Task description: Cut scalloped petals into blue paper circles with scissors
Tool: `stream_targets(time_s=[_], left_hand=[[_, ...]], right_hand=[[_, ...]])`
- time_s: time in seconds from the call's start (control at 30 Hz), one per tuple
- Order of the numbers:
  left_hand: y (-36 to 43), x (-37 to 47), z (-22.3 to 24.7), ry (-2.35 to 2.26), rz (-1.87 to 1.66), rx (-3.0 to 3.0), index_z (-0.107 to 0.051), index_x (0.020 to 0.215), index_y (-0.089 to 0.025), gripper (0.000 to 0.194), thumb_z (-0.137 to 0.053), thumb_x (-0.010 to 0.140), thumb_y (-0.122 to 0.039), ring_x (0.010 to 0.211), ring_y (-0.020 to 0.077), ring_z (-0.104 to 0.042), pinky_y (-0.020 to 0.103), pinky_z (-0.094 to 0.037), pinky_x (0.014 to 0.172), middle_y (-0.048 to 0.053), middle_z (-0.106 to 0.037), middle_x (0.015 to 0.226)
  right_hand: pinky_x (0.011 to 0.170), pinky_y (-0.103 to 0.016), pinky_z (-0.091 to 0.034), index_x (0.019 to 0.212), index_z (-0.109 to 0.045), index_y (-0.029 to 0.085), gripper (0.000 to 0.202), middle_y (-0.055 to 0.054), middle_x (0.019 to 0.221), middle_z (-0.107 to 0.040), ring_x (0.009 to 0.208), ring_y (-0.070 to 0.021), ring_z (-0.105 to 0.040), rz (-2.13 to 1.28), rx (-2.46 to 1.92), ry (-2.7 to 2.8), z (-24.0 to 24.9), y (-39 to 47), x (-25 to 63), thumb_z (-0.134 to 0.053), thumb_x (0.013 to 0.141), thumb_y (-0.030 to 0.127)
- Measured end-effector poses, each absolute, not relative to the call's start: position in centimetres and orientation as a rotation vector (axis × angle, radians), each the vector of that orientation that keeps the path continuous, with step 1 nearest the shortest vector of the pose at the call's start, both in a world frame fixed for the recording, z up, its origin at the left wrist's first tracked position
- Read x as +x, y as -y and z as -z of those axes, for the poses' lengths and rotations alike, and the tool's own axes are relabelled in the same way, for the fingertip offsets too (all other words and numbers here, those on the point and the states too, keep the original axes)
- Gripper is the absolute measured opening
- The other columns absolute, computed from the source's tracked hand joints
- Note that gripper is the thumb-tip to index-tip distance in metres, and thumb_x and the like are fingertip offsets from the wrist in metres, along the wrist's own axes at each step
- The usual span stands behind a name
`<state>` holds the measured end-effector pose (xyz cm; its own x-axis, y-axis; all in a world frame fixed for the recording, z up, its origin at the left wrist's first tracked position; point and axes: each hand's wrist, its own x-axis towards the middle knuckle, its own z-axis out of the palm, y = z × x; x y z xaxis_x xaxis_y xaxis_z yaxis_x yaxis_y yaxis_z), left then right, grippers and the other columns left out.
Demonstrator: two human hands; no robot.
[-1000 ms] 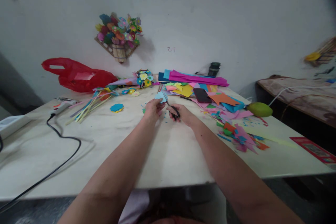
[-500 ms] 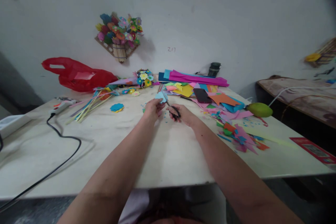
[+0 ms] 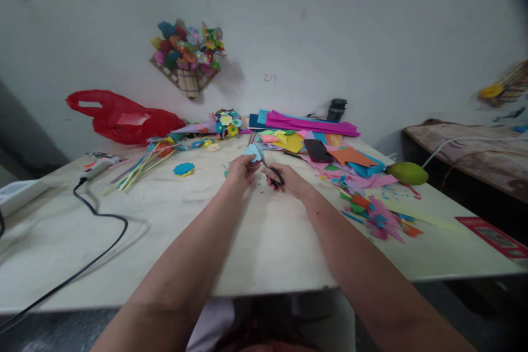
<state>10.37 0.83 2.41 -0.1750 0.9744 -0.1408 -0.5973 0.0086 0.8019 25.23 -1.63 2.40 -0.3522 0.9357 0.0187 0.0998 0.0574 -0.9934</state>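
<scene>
Between the fingers of my left hand (image 3: 241,171) is a light blue piece of paper or thin foam (image 3: 252,152). My right hand (image 3: 286,179) is wrapped round the black handles of a pair of scissors (image 3: 274,177), whose blades point up and left against the blue piece. Whether the blades are cutting into it I cannot tell. Tiny blue scraps (image 3: 261,185) lie on the table just below the hands. Left of my left hand rests a small stack of scalloped cutouts (image 3: 183,169), blue on top with yellow under it.
A white table (image 3: 264,253) bears a glue gun (image 3: 99,166) with a black cord, pale strips (image 3: 140,165), a red bag (image 3: 124,121), paper flowers (image 3: 227,122), a phone (image 3: 317,150), coloured sheets (image 3: 313,122), scraps (image 3: 379,214) and a green fruit-like object (image 3: 408,172). A flower basket (image 3: 187,60) hangs on the wall.
Both hands stay almost where they were, with the scissors still at the blue piece. Only very slight finger movement shows.
</scene>
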Motion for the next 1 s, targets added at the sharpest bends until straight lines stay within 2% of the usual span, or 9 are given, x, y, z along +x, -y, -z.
stream_targets(time_s=[0.1, 0.27, 0.43, 0.6, 0.8, 1.0], left_hand=[[-0.80, 10.32, -2.40, -0.890, -1.535, 0.568, -0.068, 0.077, -0.015, 0.011, -0.071, 0.070, -0.008, 0.065, 0.0134, -0.069, 0.022, -0.054, 0.065, 0.007, -0.075, 0.078], [-0.59, 10.24, -2.54, -0.896, -1.469, 0.553, -0.068, 0.081, -0.016, 0.013, -0.070, 0.069, -0.011, 0.067, 0.0175, -0.071, 0.022, -0.051, 0.053, 0.008, -0.075, 0.076], [-0.43, 10.40, -2.56, -0.865, -1.506, 0.561, -0.067, 0.080, -0.017, 0.016, -0.071, 0.067, -0.009, 0.070, 0.0167, -0.072, 0.023, -0.054, 0.060, 0.007, -0.075, 0.078], [-0.40, 10.46, -2.43, -0.831, -1.492, 0.563, -0.067, 0.078, -0.017, 0.016, -0.069, 0.066, -0.007, 0.072, 0.0160, -0.072, 0.024, -0.056, 0.067, 0.006, -0.073, 0.078], [-0.20, 10.73, -2.64, -0.813, -1.491, 0.550, -0.066, 0.075, -0.017, 0.015, -0.067, 0.068, -0.005, 0.066, 0.0139, -0.069, 0.025, -0.057, 0.067, 0.005, -0.072, 0.076], [-0.05, 11.06, -2.76, -0.806, -1.495, 0.511, -0.067, 0.080, -0.017, 0.020, -0.070, 0.065, -0.003, 0.066, 0.0160, -0.070, 0.027, -0.058, 0.065, 0.004, -0.071, 0.072]], right_hand=[[0.033, -0.016, -0.027, 0.079, -0.061, 0.016, 0.019, 0.002, 0.058, -0.060, 0.042, -0.0072, -0.050, -1.371, -1.071, 1.568, -2.44, 1.66, 25.25, -0.067, 0.089, 0.031], [0.034, -0.017, -0.029, 0.080, -0.061, 0.016, 0.019, 0.002, 0.060, -0.061, 0.043, -0.0073, -0.051, -1.337, -1.035, 1.584, -2.10, 1.30, 25.33, -0.067, 0.089, 0.032], [0.034, -0.017, -0.029, 0.079, -0.061, 0.017, 0.022, 0.002, 0.060, -0.061, 0.043, -0.0074, -0.051, -1.330, -1.025, 1.575, -1.84, 1.02, 25.32, -0.069, 0.087, 0.036], [0.036, -0.017, -0.029, 0.077, -0.060, 0.017, 0.020, 0.002, 0.059, -0.061, 0.042, -0.0073, -0.051, -1.310, -1.033, 1.554, -2.40, 1.49, 25.24, -0.069, 0.087, 0.033], [0.036, -0.017, -0.029, 0.079, -0.061, 0.017, 0.016, 0.002, 0.059, -0.061, 0.043, -0.0077, -0.051, -1.300, -1.020, 1.543, -2.48, 1.52, 25.28, -0.068, 0.087, 0.029], [0.036, -0.018, -0.029, 0.078, -0.059, 0.017, 0.018, 0.002, 0.060, -0.061, 0.043, -0.0083, -0.052, -1.288, -1.003, 1.533, -2.27, 1.22, 25.32, -0.068, 0.087, 0.030]])
